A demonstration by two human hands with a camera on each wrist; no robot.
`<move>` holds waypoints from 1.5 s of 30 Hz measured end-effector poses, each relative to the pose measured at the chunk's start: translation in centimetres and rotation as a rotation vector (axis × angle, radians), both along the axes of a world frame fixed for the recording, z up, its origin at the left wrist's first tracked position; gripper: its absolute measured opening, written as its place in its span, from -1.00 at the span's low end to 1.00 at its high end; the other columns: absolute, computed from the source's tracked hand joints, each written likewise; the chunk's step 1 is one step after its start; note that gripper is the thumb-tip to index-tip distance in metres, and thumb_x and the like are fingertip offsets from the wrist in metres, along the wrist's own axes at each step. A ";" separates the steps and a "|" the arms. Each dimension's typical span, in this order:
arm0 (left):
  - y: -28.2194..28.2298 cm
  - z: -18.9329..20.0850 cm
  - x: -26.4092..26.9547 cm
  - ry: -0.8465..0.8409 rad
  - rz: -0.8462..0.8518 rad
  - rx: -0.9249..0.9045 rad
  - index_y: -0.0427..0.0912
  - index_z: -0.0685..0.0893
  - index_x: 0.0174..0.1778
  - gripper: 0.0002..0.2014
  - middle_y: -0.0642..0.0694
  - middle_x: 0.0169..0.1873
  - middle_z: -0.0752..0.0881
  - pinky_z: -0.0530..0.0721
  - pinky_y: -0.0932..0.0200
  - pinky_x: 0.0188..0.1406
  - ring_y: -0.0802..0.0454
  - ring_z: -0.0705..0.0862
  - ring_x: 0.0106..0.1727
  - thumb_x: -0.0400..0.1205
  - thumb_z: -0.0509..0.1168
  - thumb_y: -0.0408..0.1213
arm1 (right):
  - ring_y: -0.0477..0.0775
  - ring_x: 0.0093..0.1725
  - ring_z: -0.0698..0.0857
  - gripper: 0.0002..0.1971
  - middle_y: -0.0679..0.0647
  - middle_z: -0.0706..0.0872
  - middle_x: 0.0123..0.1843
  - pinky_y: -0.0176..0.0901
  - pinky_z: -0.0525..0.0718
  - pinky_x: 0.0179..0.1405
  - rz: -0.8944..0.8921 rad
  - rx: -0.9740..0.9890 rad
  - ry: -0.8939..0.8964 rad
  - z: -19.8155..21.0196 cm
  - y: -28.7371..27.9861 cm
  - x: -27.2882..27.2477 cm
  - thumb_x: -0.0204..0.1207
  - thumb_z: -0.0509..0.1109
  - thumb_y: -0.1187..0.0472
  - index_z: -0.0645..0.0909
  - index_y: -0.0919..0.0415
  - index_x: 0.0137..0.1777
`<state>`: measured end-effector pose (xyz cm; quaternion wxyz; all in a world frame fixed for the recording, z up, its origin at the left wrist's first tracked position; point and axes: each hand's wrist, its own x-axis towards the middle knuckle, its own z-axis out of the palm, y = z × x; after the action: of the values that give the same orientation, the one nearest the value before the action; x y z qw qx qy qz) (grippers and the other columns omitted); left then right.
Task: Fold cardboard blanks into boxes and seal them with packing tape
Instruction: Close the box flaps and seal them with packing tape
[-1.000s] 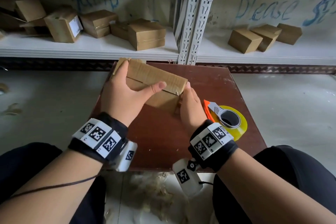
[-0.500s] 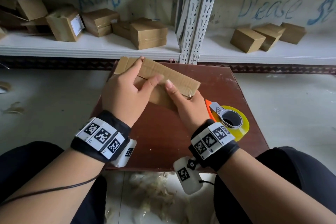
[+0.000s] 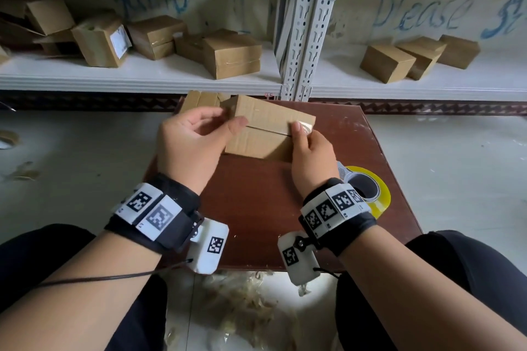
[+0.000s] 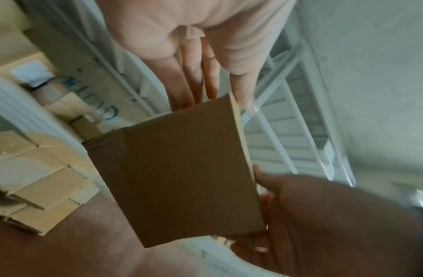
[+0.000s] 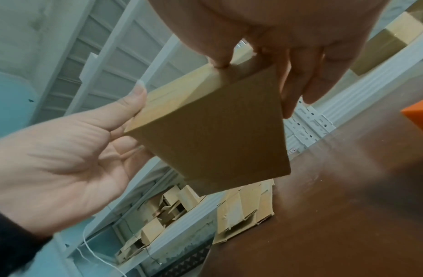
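A small brown cardboard box (image 3: pixel 268 128) is held just above the brown table (image 3: pixel 256 202), its closed top seam facing me. My left hand (image 3: pixel 225 122) holds its left end, thumb on the top and fingers behind. At the right end my right hand (image 3: pixel 302 134) grips it, the thumb pressing a glossy strip of clear tape at the seam. The left wrist view shows the box (image 4: pixel 181 178) from its side, and the right wrist view shows the box (image 5: pixel 217 131) pinched between both hands. A yellow tape roll (image 3: pixel 376 196) with its dispenser lies right of my right wrist.
Flat cardboard blanks (image 3: pixel 199 100) lie at the table's far left corner. White shelves behind hold finished boxes on the left (image 3: pixel 231 54) and on the right (image 3: pixel 387 63), split by a metal upright (image 3: pixel 308 25). Tape scraps litter the floor below the table's near edge.
The box has been lifted and turned, seam now up. My right hand slid to its right end, thumb onto the tape. My left hand shifted to the left end.
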<state>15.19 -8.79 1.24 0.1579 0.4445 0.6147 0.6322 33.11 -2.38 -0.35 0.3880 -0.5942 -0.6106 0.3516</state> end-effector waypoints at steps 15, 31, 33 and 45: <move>0.9 -2.8 0.8 0.005 -0.036 -0.255 -0.13 0.57 0.62 -0.15 0.18 0.41 0.63 0.58 0.16 0.39 0.23 0.64 0.39 0.49 0.56 0.28 | 0.05 0.31 0.41 -0.45 -0.01 0.45 0.24 0.15 0.46 0.49 0.070 0.199 -0.039 0.0 -3.2 -0.6 0.46 0.33 -0.22 0.41 0.04 0.36; -0.6 -0.5 1.0 0.301 0.077 0.031 -0.04 0.29 -0.61 -0.36 0.11 -0.63 0.59 0.29 0.10 -0.50 0.12 0.27 -0.55 0.80 0.33 -0.03 | -0.18 0.15 0.73 -0.54 -0.15 0.75 0.18 -0.32 0.66 0.08 0.041 0.182 0.192 1.9 -1.9 1.3 0.64 0.47 -0.22 0.52 0.02 0.38; -0.6 -0.7 1.0 0.285 0.083 0.050 -0.02 0.34 -0.57 -0.41 0.01 -0.62 0.53 0.27 0.08 -0.47 0.14 0.29 -0.53 0.82 0.30 -0.05 | -0.31 0.12 0.72 -0.57 -0.20 0.76 0.17 -0.52 0.62 0.02 0.039 0.187 0.218 2.2 -1.8 1.5 0.68 0.44 -0.18 0.54 0.00 0.41; -0.5 -0.6 2.4 -0.080 -0.072 -0.227 0.09 0.68 -0.07 -0.66 0.15 -0.14 0.66 0.48 0.35 -0.06 0.30 0.61 -0.12 0.88 0.05 0.02 | -0.18 0.12 0.79 -0.68 -0.15 0.84 0.12 0.00 0.76 0.26 0.009 0.103 0.300 1.7 -1.4 0.9 0.69 0.44 -0.13 0.66 -0.03 0.34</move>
<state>17.60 -9.27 0.61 0.2543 0.4198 0.6593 0.5696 34.04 -3.82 1.33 0.5034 -0.5115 -0.5656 0.4062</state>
